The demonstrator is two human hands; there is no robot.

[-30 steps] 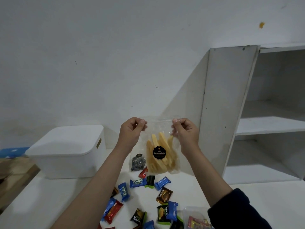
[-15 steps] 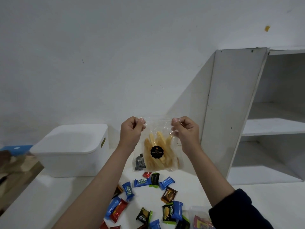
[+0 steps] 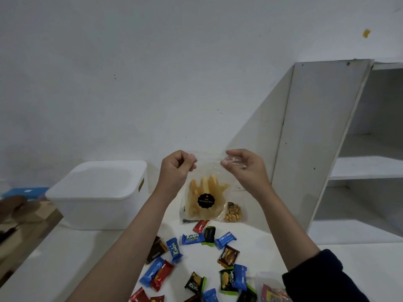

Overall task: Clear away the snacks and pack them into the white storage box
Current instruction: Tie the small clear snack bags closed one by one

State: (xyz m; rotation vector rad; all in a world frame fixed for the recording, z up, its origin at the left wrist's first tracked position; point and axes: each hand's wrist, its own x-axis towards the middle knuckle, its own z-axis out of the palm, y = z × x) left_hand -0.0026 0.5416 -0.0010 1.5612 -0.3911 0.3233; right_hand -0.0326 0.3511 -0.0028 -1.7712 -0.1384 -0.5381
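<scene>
The left hand and the right hand each pinch one top corner of the clear bag, with the fingers curled on the plastic. The bag hangs in the air between them, above the worktop. Its long axis is upright, mouth up, and the yellow sticks inside point up too. The white box stands to the left, lid on, nearer to the left hand. I think the lid must come off first.
</scene>
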